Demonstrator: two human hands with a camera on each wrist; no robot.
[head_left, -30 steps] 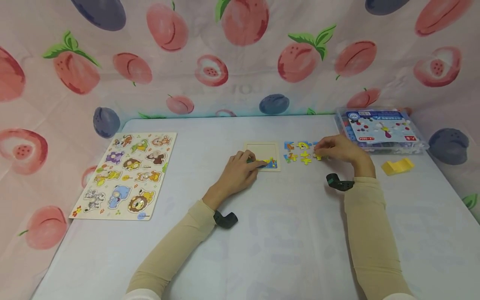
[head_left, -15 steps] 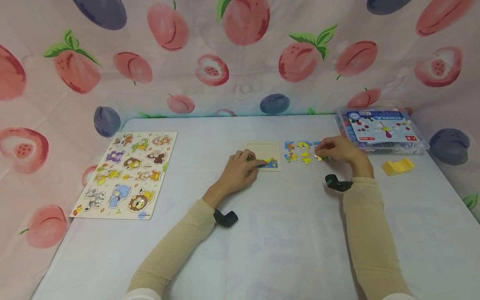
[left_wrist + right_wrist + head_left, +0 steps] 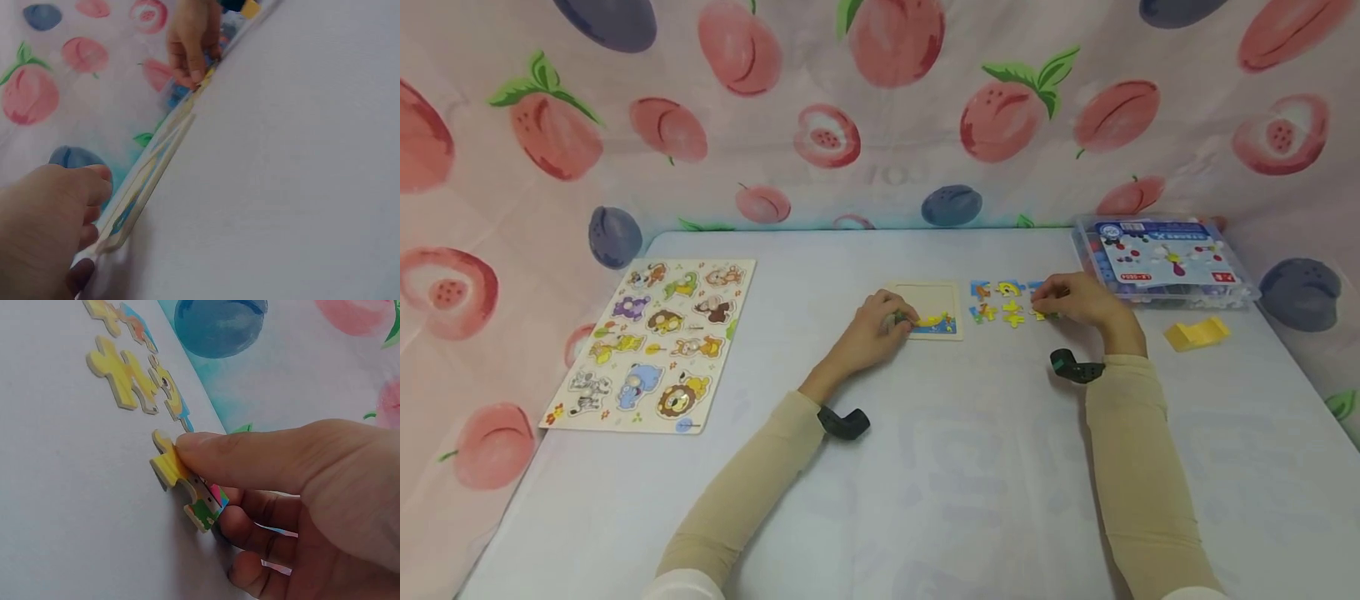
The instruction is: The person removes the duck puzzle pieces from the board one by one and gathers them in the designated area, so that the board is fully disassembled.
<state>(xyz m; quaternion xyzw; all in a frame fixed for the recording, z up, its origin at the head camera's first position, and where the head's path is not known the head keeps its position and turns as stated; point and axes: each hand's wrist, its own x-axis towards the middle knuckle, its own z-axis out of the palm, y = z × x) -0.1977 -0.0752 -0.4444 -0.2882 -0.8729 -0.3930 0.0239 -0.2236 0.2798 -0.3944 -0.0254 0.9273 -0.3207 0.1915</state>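
My right hand [image 3: 1078,300] pinches a yellow jigsaw piece [image 3: 167,465] with a green corner between thumb and fingers. The piece is tilted up off the table in the right wrist view. Several other loose pieces [image 3: 1012,314] lie just left of that hand, mostly yellow and blue. Left of them is a square wooden puzzle tray [image 3: 925,297], with joined blue and yellow pieces [image 3: 942,324] along its near side. My left hand [image 3: 874,330] is at the tray's near left corner, fingers loosely bent; its fingertips partly hide the corner, and I see nothing held in it.
An animal puzzle board [image 3: 658,350] lies at the table's left. A clear plastic box [image 3: 1172,258] with a blue and white label stands at the back right, a yellow block [image 3: 1197,333] in front of it. A fruit-print cloth [image 3: 880,125] hangs behind the table.
My left hand has drawn back to the left, lifting its extended index finger off the pieces in the tray. My right hand stays among the loose pieces, almost still.
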